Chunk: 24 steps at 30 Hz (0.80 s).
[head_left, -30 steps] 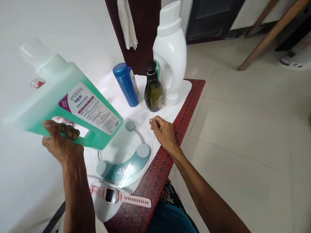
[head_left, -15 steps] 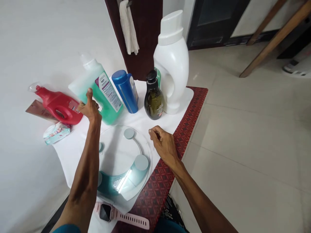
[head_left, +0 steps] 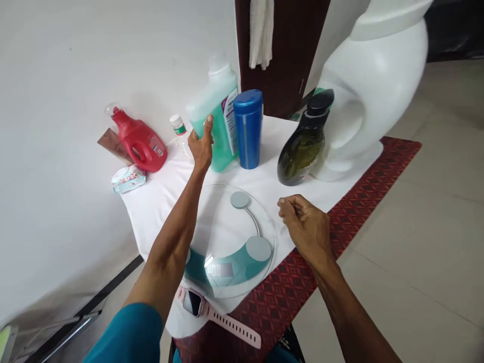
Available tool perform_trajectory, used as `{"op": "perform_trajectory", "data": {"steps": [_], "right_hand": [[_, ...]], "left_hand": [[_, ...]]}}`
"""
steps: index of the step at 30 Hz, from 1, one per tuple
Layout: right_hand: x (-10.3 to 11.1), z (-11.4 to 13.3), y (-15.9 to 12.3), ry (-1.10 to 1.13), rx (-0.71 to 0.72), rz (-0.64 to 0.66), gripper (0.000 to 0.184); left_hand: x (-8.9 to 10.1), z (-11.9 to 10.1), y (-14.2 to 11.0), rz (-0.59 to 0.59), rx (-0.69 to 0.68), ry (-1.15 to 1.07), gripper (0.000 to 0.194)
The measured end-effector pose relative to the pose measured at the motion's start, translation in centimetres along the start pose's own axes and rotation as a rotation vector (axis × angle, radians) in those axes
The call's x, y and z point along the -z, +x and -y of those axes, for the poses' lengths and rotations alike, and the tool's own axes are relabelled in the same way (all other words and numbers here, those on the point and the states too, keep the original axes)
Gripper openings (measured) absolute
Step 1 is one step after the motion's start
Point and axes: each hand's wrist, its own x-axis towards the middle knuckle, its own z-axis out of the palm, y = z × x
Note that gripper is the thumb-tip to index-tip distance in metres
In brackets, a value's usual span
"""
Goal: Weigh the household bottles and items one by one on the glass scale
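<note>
My left hand (head_left: 202, 143) grips the handle of a large jug of green liquid (head_left: 221, 121), which stands upright at the back of the table beside a blue capped bottle (head_left: 248, 131). The label on the jug faces right. My right hand (head_left: 305, 224) is curled near the table's right edge, its fingertips pressed together with nothing visible in them. Between my arms lies a round glass scale (head_left: 227, 222) with a teal display band, bare on top. A pink-strapped smartwatch (head_left: 192, 302) lies at the scale's near edge.
A dark pump bottle (head_left: 302, 143) and a big white jug (head_left: 374, 75) stand at the right. Left of my left hand are a small white-capped bottle (head_left: 177, 123), a red jug (head_left: 141, 141) and a packet of wipes (head_left: 128, 180). Red patterned cloth (head_left: 363, 217) borders the table.
My left hand has carried the green jug from above the scale to the back of the table. The view has turned left. My right hand stays curled by the table edge.
</note>
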Motion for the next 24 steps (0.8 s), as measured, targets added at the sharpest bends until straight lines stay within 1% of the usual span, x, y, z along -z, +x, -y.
{"op": "perform_trajectory", "data": {"steps": [2,4,6,7,9,11,12,13,14,16,19,21,24], "right_hand": [[-0.1,0.1,-0.1,0.001,-0.003,-0.003,0.035],[-0.2,0.1,-0.2,0.004,0.001,-0.011,0.035],[-0.3,0.1,-0.1,0.001,0.007,-0.023,0.034],[-0.4,0.1,-0.1,-0.004,0.01,-0.027,0.034],[-0.5,0.2,0.0,-0.021,0.011,-0.027,0.034],[-0.5,0.2,0.1,-0.037,0.003,-0.024,0.034],[-0.5,0.3,0.2,-0.041,-0.002,-0.022,0.034],[-0.5,0.3,0.2,-0.044,-0.006,-0.022,0.034],[-0.5,0.3,0.2,-0.044,-0.008,-0.022,0.034],[-0.4,0.3,0.1,-0.042,-0.007,-0.022,0.035],[-0.4,0.3,0.1,-0.032,-0.012,-0.026,0.037],[-0.4,0.3,0.0,-0.019,-0.017,-0.03,0.038],[-0.4,0.3,0.1,-0.005,-0.017,-0.033,0.038]], "left_hand": [[2.4,0.2,-0.4,-0.039,-0.004,0.023,0.053],[5.2,0.7,-0.4,-0.152,0.016,0.094,0.047],[7.7,1.6,0.2,-0.252,0.035,0.184,0.037],[8.6,2.0,0.7,-0.267,0.037,0.228,0.039],[9.7,2.8,1.8,-0.225,0.024,0.316,0.06],[9.7,3.4,3.0,-0.145,0.014,0.39,0.084],[9.4,3.7,3.6,-0.114,0.02,0.413,0.092],[8.9,3.9,4.2,-0.092,0.036,0.423,0.097],[8.3,4.2,4.8,-0.077,0.06,0.42,0.097],[7.2,4.7,5.9,-0.055,0.115,0.391,0.087],[5.9,5.4,6.9,-0.008,0.136,0.343,0.059],[5.7,5.6,7.2,0.018,0.11,0.329,0.047],[6.3,5.4,6.9,0.052,0.069,0.344,0.044]]}}
